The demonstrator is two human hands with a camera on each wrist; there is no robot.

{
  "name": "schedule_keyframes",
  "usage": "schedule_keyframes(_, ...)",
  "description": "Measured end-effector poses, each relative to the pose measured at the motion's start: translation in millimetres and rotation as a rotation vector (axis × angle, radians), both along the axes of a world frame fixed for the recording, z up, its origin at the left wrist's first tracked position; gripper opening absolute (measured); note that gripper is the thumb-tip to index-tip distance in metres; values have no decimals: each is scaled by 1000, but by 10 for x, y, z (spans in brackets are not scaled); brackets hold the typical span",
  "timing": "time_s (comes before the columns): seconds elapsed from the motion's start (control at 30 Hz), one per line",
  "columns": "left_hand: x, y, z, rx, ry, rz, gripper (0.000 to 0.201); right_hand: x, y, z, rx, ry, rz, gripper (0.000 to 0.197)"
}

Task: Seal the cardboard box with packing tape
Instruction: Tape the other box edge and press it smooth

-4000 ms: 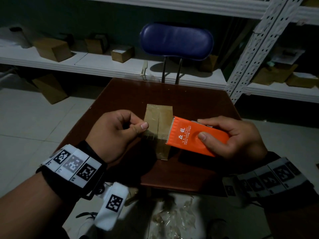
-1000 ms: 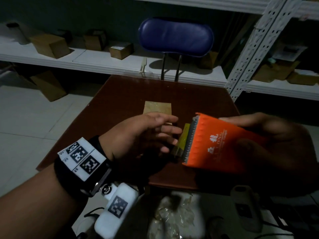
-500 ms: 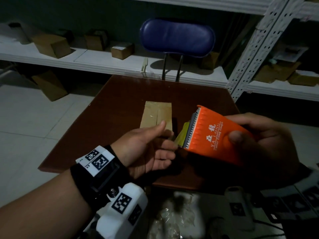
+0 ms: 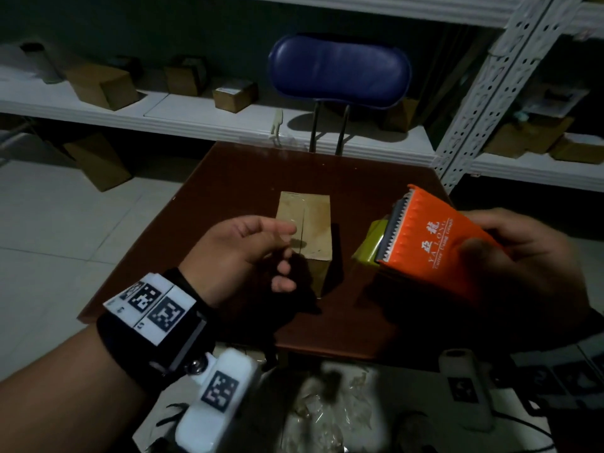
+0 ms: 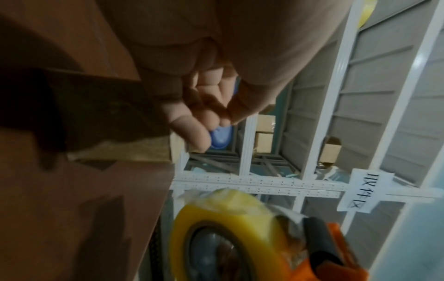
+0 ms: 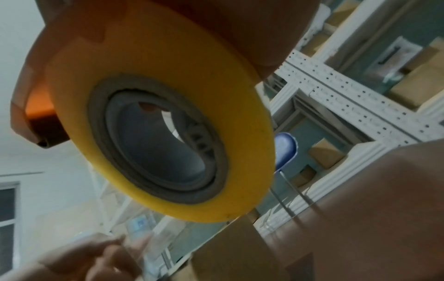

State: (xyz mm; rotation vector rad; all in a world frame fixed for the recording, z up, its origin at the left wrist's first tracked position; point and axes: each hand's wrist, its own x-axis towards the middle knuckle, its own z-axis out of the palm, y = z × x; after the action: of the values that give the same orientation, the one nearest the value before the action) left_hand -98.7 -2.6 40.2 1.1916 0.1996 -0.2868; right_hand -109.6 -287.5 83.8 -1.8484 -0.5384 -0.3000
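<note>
A small cardboard box (image 4: 310, 223) stands on the brown table (image 4: 235, 178), its top flaps shut. My right hand (image 4: 529, 256) grips an orange tape dispenser (image 4: 434, 246) in the air to the right of the box, serrated blade facing left. Its yellowish tape roll (image 4: 371, 243) fills the right wrist view (image 6: 168, 95) and shows low in the left wrist view (image 5: 216, 209). My left hand (image 4: 248, 253) hovers by the box's left side, thumb and forefinger pinched. A faint clear tape strip (image 6: 137, 241) shows at those fingers.
A blue chair (image 4: 340, 70) stands behind the table. White shelves (image 4: 196, 122) carrying several cardboard boxes (image 4: 98, 86) run along the back, with a perforated rack upright (image 4: 490, 86) at the right. Crumpled clear plastic (image 4: 327, 413) lies on the floor before the table.
The hands have drawn apart. The dispenser went right and up; the left hand came back left from the blade. Four seconds ago the dispenser lay on the box top.
</note>
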Motion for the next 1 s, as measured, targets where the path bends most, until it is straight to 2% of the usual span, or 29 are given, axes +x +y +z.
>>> schedule_keyframes(0.13,-98,-147,-89,-68,307,-276,67,-18,78,-78,73,-15,62,20)
schedule_keyframes(0.23,-157,-280,-193,-173,386,-412,84,-33,157,-100,80,-16,72,20)
schedule_keyframes(0.27,-160,-302,-204,-194,380,-393,81,-42,191,-86,64,-20,73,22)
schedule_keyframes(0.37,-130,-279,-196,-198,267,-248,53,-44,221,-67,24,-4,56,31)
schedule_keyframes(0.43,-96,-237,-196,-164,161,-174,51,-43,210,-73,2,9,52,33)
schedule_keyframes(0.57,-95,-123,-78,80,-102,74,30,-10,114,-91,-33,39,41,48)
schedule_keyframes(0.63,-110,-7,34,218,-219,192,30,21,35,-86,-94,48,7,54)
schedule_keyframes(0.73,-127,149,115,437,-306,184,44,58,-34,-151,-197,27,-49,42)
schedule_keyframes(0.77,-132,170,109,514,-318,158,42,70,-37,-190,-228,15,-54,36)
schedule_keyframes(0.87,-118,178,39,688,-348,144,12,93,-3,-273,-319,0,-63,30)
schedule_keyframes(0.9,-108,192,15,739,-351,155,7,97,-1,-291,-332,-7,-70,30)
schedule_keyframes(1.0,-94,245,-23,843,-343,141,13,111,5,-321,-347,-18,-121,39)
